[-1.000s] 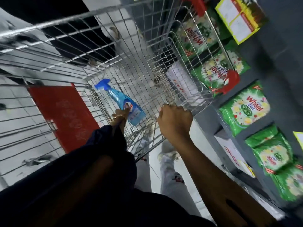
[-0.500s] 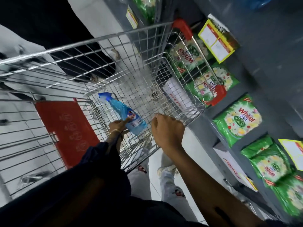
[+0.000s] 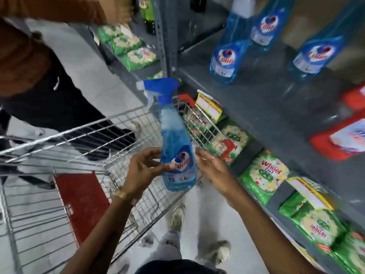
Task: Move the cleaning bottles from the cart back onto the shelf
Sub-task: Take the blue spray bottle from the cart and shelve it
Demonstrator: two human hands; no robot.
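Note:
A blue spray bottle (image 3: 175,147) with a blue trigger head is upright in the air above the wire cart (image 3: 65,135). My left hand (image 3: 142,171) grips its lower body from the left. My right hand (image 3: 213,171) is just to the right of the bottle, fingers spread, close to its label but apart from it. Three matching blue bottles (image 3: 227,56) stand on the grey shelf (image 3: 276,99) up and to the right.
Another person in an orange top and dark trousers (image 3: 39,80) stands beyond the cart at the left. Green detergent packs (image 3: 262,177) fill the lower shelf. Red packs (image 3: 339,139) lie on the shelf at right. A grey upright post (image 3: 164,36) bounds the shelf.
My left hand has lifted the spray bottle out of the cart basket and turned it upright. My right hand let go of the cart rim and came up beside the bottle.

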